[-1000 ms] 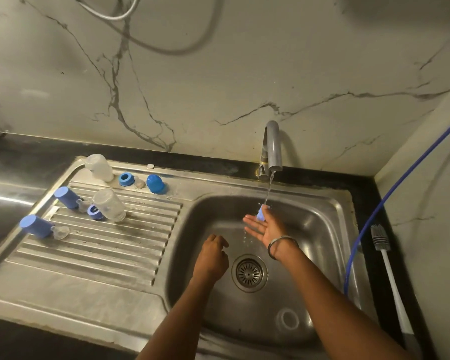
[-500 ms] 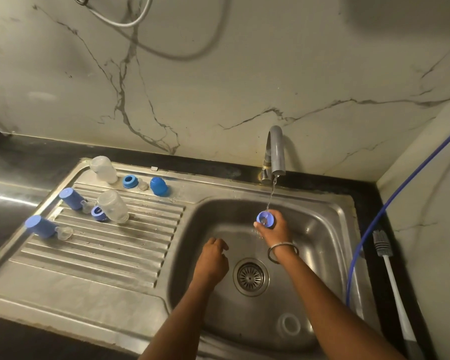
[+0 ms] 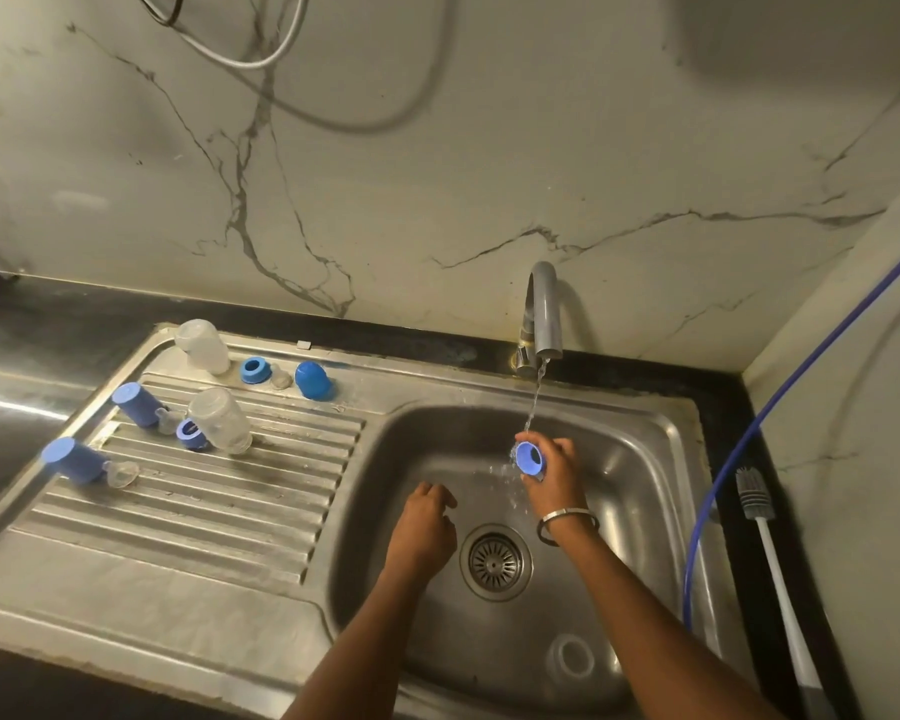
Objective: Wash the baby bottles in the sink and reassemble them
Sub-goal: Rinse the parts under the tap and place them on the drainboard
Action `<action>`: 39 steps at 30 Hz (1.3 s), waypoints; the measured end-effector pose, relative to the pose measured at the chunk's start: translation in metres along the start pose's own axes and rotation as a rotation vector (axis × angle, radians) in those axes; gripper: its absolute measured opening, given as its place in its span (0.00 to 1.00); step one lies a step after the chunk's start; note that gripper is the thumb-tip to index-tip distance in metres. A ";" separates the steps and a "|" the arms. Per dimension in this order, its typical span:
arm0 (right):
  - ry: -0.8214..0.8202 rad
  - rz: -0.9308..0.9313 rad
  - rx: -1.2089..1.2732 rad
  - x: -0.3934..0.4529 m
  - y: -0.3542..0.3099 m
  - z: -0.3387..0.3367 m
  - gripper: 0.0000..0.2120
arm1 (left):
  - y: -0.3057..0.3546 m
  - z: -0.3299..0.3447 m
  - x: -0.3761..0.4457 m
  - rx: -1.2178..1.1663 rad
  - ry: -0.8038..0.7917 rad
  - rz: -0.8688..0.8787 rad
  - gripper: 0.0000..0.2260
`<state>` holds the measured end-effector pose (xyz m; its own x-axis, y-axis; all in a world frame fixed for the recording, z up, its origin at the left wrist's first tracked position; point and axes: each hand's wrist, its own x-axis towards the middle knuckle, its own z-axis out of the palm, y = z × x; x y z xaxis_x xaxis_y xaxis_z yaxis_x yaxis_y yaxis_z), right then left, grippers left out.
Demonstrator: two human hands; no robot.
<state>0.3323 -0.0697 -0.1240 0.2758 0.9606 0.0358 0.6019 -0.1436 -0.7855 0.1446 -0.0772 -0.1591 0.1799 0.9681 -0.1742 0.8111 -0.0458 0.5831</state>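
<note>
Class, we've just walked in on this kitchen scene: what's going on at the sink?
A person is rinsing a blue bottle ring, gripped in the right hand, under the running tap. The left hand hangs loosely curled over the sink, holding nothing. Bottles, caps and teats lie in pieces on the draining board, and a bottle brush lies to the right.

Blue ring (image 3: pixel 530 456), blue caps (image 3: pixel 313 380), grey-veined white marble wall (image 3: pixel 489 174), ribbed steel drainboard (image 3: pixel 204 491), blue hose (image 3: pixel 780 402).

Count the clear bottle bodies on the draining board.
2. One bottle body stands at the draining board's far edge, beside a blue ring. The other bottle body lies tilted on the ridges, against another blue ring. None seems hidden.
</note>
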 end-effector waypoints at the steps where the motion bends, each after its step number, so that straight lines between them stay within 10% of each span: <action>1: -0.005 0.003 -0.004 0.000 0.001 -0.001 0.25 | 0.000 0.000 0.000 0.004 0.001 -0.001 0.14; 11: -0.034 0.042 0.120 0.011 -0.010 -0.001 0.21 | -0.006 0.001 0.003 0.008 0.021 0.010 0.13; 14: 0.122 0.205 0.326 0.016 -0.015 0.002 0.17 | -0.008 0.001 0.002 0.011 0.026 0.022 0.12; 20: -0.061 0.519 0.798 0.018 -0.023 -0.001 0.13 | -0.008 0.002 0.002 0.010 0.032 0.021 0.13; 29: -0.259 0.486 0.852 0.019 -0.026 0.002 0.18 | -0.009 -0.001 0.000 0.008 0.030 0.036 0.13; 39: -0.068 0.255 0.596 0.007 -0.007 0.007 0.25 | -0.011 -0.003 0.002 -0.005 0.019 0.006 0.14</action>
<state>0.3248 -0.0608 -0.1220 0.2949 0.9297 -0.2207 -0.0001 -0.2310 -0.9730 0.1345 -0.0744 -0.1636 0.1745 0.9722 -0.1558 0.8069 -0.0505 0.5885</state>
